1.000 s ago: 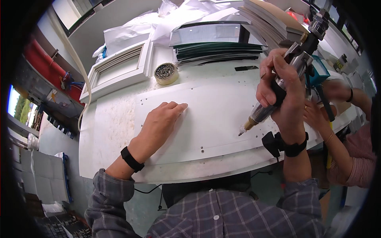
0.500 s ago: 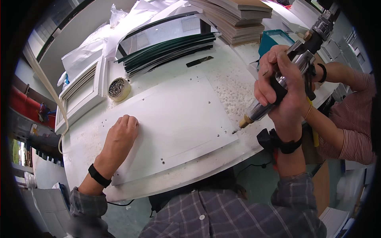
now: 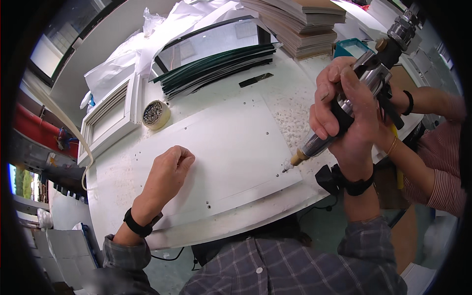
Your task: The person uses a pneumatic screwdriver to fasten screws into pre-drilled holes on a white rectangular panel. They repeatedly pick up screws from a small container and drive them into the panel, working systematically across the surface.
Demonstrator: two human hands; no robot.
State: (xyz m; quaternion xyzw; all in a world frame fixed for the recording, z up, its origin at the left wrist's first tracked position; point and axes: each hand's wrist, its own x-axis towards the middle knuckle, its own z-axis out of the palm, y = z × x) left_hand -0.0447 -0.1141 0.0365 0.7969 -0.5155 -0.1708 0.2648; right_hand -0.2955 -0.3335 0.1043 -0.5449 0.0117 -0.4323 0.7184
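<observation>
My right hand (image 3: 350,110) is wrapped round a silver and black power screwdriver (image 3: 314,143) with a brass-coloured nose. It slants down to the left, its bit at a spot near the right corner of a white panel (image 3: 231,147). Small screws or screw holes dot the panel along its edges. On the panel's left part rests my left hand (image 3: 169,169), fingers curled in; whatever they hold, if anything, is hidden. Beyond it stands a round tub (image 3: 156,115) full of small metal screws.
White frames (image 3: 109,118) lean at the left beside a pale hose (image 3: 64,115). Behind are dark-edged glass panes (image 3: 214,66), a dark flat strip (image 3: 255,80) and stacked boards (image 3: 300,29). White crumbs (image 3: 290,115) litter the table. At right, another person's striped sleeve (image 3: 445,184) and arms come close.
My left hand has slid right over the panel, its fingers curling more. The screwdriver's tip has shifted slightly left, onto the spot near the corner. The whole view has shifted a little.
</observation>
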